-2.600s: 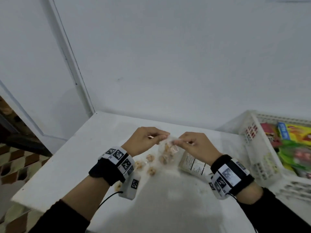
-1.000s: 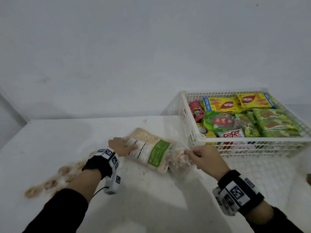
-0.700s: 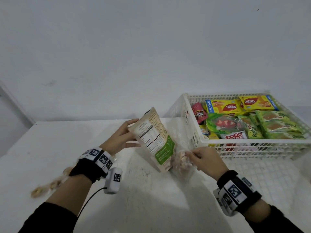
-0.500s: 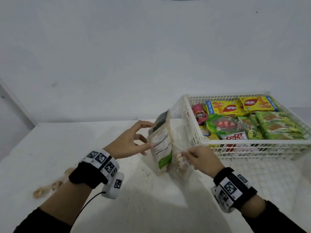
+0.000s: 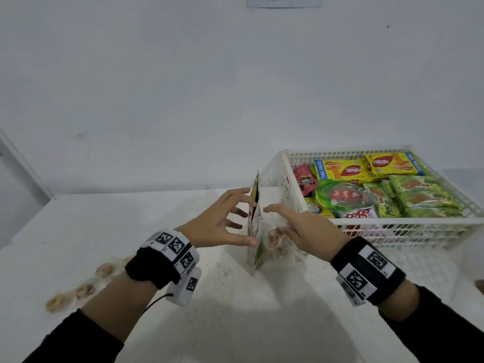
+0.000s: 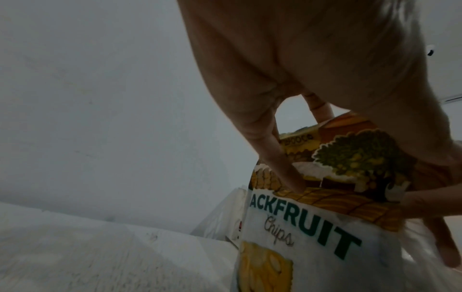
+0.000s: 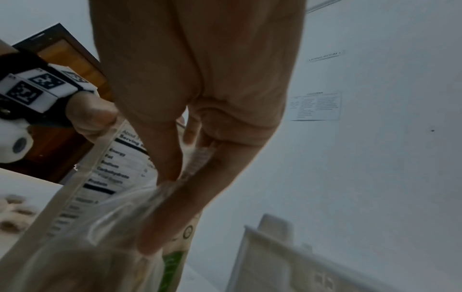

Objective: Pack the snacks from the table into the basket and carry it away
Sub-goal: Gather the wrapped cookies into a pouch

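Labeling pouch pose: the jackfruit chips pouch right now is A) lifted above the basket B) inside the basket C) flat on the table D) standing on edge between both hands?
D: the jackfruit chips pouch stands on edge on the table, left hand and right hand on either side, beside the basket.

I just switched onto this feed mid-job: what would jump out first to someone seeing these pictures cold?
The white jackfruit chips pouch stands on edge at the middle of the white table, pressed between both hands, a clear plastic bag of biscuits against its right face. To the right sits a white plastic lattice basket, filled with bright snack packs.
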A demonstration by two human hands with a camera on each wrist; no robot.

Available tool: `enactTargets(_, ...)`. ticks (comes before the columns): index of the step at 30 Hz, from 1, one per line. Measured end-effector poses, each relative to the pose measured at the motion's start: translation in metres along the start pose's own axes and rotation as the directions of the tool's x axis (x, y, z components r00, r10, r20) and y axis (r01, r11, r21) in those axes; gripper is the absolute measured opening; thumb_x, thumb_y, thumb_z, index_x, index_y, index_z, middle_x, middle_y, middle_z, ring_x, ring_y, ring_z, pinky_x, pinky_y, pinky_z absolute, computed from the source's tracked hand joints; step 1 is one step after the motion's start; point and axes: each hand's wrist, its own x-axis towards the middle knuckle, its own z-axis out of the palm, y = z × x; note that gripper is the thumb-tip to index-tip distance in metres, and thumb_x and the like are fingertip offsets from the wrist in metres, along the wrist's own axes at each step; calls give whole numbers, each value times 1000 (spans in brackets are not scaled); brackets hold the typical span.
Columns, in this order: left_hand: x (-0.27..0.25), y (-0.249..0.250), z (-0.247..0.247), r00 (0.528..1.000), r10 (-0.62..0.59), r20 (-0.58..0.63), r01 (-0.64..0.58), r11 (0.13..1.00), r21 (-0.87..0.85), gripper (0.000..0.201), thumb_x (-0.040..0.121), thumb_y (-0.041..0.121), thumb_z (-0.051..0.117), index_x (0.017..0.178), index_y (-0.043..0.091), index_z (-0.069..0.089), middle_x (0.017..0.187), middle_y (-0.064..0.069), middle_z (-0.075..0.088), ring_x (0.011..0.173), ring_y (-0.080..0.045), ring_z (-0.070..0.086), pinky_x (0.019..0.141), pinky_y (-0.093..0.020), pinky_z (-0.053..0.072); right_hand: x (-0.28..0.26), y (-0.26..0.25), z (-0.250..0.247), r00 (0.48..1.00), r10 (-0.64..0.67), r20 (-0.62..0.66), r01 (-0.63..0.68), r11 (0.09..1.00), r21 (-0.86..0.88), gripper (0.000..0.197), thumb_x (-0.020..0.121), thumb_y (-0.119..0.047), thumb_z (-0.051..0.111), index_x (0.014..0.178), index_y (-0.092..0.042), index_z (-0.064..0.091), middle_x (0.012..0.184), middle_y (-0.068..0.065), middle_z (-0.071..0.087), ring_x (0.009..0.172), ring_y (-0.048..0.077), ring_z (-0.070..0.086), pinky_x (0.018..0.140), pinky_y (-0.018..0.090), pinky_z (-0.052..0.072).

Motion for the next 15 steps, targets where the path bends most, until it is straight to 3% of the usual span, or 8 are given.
enactTargets(5, 11, 1, -3, 999, 23, 24, -25, 996, 84, 75, 61, 32, 89, 123, 24, 48, 134, 28, 30, 114, 1, 49, 90, -24, 52, 0, -4, -8, 1000, -20, -13, 20, 1000, -17, 87, 97, -23, 49, 140, -55, -20, 60, 4, 53, 52, 22, 53, 54, 36, 51)
enactTargets(7, 13, 0, 0, 999, 31, 9, -32, 997, 64, 73, 60, 28, 90, 119, 19, 49, 128, 28, 34, 115, 2, 48, 90, -22, 51, 2, -3, -11, 1000, -8, -10, 8, 998, -59, 85, 98, -23, 48, 141, -54, -18, 57, 1, 48, 52, 20, 50, 51, 33, 46)
enactTargets(10, 14, 0, 3, 998, 61, -17, -60, 996, 59, 56, 60, 27, 90, 101, 21, 53, 135, 21, 35, 117, 1, 46, 91, -23, 51, 2, -1, -12, 1000, 6, 10, -5, 996, -92, 77, 98, -24, 48, 142, -53, -8, 58, 0, 48, 54, 22, 52, 49, 31, 43)
enactTargets(13, 16, 1, 4, 997, 81, -18, -79, 995, 66, 60, 59, 26, 91, 105, 15, 53, 130, 21, 38, 116, -1, 48, 91, -24, 51, 4, 2, -14, 1000, -24, 9, 25, 995, -97, 81, 97, -23, 50, 137, -54, -13, 63, 5, 58, 56, 24, 58, 54, 37, 52)
enactTargets(15, 17, 4, 5, 995, 103, -14, -102, 992, 70, 58, 58, 25, 91, 100, 15, 53, 132, 16, 38, 114, -2, 49, 89, -20, 51, 6, 3, -14, 999, -41, 21, 43, 994, -103, 89, 96, -21, 52, 136, -55, -20, 64, 5, 60, 57, 24, 59, 52, 34, 51)
